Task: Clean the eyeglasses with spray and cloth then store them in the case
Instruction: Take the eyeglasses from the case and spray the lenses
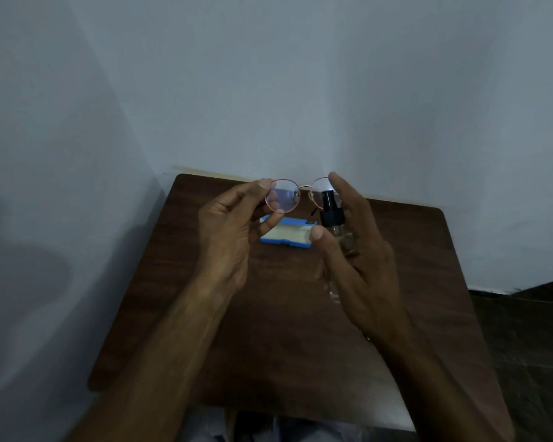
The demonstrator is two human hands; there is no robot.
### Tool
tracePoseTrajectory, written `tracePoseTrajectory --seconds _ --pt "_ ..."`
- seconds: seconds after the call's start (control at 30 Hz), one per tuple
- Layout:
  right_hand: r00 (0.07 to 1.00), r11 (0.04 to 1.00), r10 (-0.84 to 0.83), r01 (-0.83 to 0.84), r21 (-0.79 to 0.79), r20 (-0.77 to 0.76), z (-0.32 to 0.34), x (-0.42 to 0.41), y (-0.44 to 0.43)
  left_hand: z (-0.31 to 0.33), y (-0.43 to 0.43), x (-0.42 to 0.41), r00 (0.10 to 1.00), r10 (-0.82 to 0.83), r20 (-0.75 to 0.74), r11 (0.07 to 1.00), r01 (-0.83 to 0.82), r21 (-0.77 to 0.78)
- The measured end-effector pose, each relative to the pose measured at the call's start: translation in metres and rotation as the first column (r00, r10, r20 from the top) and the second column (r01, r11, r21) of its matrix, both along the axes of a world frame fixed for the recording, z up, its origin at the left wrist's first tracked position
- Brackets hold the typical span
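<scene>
My left hand [233,224] pinches the left lens of round, thin red-rimmed eyeglasses [283,196] between thumb and fingers, holding them up over the far part of the table. My right hand [358,247] grips a small clear spray bottle [334,218] with a black nozzle, which sits right in front of the glasses' right lens, index finger above the top. Below the glasses, a blue eyeglass case [288,236] lies open on the table, showing a pale lining. I see no cloth.
The dark wooden table [284,330] stands in a corner against pale blue-grey walls. Dark floor shows at the right. My lap is at the table's near edge.
</scene>
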State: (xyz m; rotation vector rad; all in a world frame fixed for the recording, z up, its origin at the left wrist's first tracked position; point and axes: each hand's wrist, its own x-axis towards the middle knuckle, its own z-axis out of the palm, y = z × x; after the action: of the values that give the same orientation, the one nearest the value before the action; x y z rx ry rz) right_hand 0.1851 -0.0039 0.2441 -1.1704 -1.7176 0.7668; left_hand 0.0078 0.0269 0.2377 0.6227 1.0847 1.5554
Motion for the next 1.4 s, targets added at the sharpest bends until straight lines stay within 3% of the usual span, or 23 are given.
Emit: tracePoseTrajectory --seconds 0.13,0.3,0.5,0.97,1.4 --pt "0.936 0.964 -0.16 0.08 0.255 0.312 0.001 -0.013 -0.007 0.001 -0.016 -0.004 1.0 0.007 -0.023 1.0 -0.007 0.006" --pt "0.836 0.926 -0.294 0.129 0.355 0.463 0.0 -0.029 -0.014 0.0 -0.03 -0.01 0.999 0.003 0.032 1.0 -0.003 -0.026" --pt "0.779 0.914 -0.351 0.166 0.369 0.519 -0.006 -0.034 -0.018 0.003 -0.037 -0.017 0.996 0.013 0.083 0.999 -0.009 -0.053" --pt "0.786 0.918 -0.332 0.143 0.369 0.521 -0.014 -0.043 -0.024 -0.004 -0.033 -0.023 0.996 0.001 0.084 0.998 0.004 -0.064" --pt "0.806 0.901 -0.405 0.271 0.339 0.433 -0.026 -0.044 -0.01 -0.015 -0.026 -0.023 0.996 -0.022 0.081 0.995 0.03 -0.093"
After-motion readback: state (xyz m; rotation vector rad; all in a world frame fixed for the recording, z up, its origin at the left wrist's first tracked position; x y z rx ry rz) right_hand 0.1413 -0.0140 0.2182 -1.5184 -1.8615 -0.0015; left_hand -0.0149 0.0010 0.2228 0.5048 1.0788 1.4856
